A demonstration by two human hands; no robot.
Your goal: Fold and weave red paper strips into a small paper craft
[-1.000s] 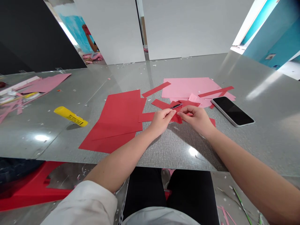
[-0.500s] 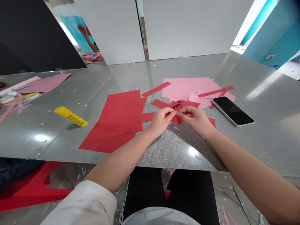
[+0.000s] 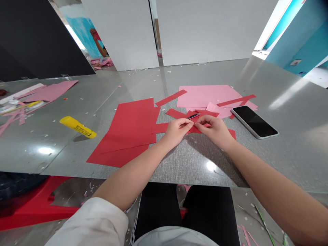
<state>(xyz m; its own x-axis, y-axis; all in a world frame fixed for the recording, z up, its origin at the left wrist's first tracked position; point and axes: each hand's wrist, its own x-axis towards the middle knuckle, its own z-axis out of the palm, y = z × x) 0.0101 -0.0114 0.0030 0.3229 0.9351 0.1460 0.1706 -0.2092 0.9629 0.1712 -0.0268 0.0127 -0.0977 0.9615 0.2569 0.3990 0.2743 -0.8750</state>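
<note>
Right at the middle of the grey surface (image 3: 194, 164), left hand (image 3: 175, 131) and right hand (image 3: 214, 130) have their grips pinched together on a red paper scrap (image 3: 196, 130), slim black cutter (image 3: 193, 116) poking out on top, pink sheets (image 3: 202, 95) behind, black phone (image 3: 253, 122) just off right.

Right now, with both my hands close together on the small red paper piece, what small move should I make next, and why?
I would probably steady the narrow red paper scrap with your right hand before moving the small black-and-silver tool by your left hand, because both hands sit tightly around that scrap and the tool's tip is near your fingers.
</note>
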